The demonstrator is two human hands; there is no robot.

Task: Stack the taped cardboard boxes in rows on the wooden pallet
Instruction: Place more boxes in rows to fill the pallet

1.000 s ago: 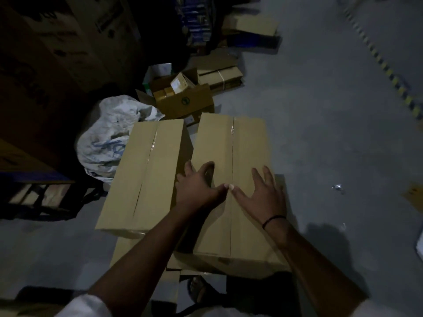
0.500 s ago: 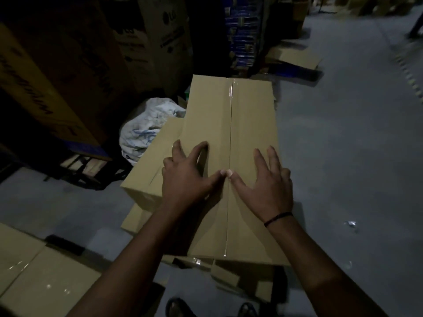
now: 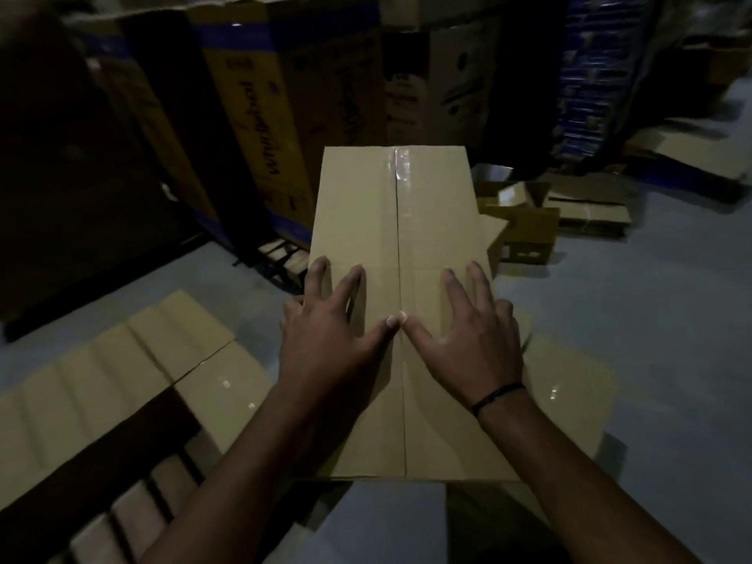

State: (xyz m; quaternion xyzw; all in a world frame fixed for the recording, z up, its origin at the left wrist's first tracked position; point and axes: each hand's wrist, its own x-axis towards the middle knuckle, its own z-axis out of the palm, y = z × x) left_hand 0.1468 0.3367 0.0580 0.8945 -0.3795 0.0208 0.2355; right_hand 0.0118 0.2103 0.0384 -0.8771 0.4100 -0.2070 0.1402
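A long taped cardboard box (image 3: 431,221) fills the centre, its clear-taped seam running away from me. My left hand (image 3: 329,335) and my right hand (image 3: 468,339) lie flat on its top, fingers spread, thumbs touching at the seam. The box hangs above the floor and moves with my hands. How its underside is supported is hidden. At the lower left lies the wooden pallet (image 3: 134,510), its slats showing, with taped boxes (image 3: 101,384) lying flat on it.
Another tan box (image 3: 569,384) lies low on the right, partly under the carried one. Tall printed cartons (image 3: 260,128) line the back. A small open carton (image 3: 525,234) and flattened cardboard (image 3: 590,205) lie on the grey floor behind, beside a blue-wrapped stack (image 3: 590,67).
The box has left the pile beside its neighbour and swung left with my hands on it. The view has turned, and the pallet with its boxes has come in at the lower left.
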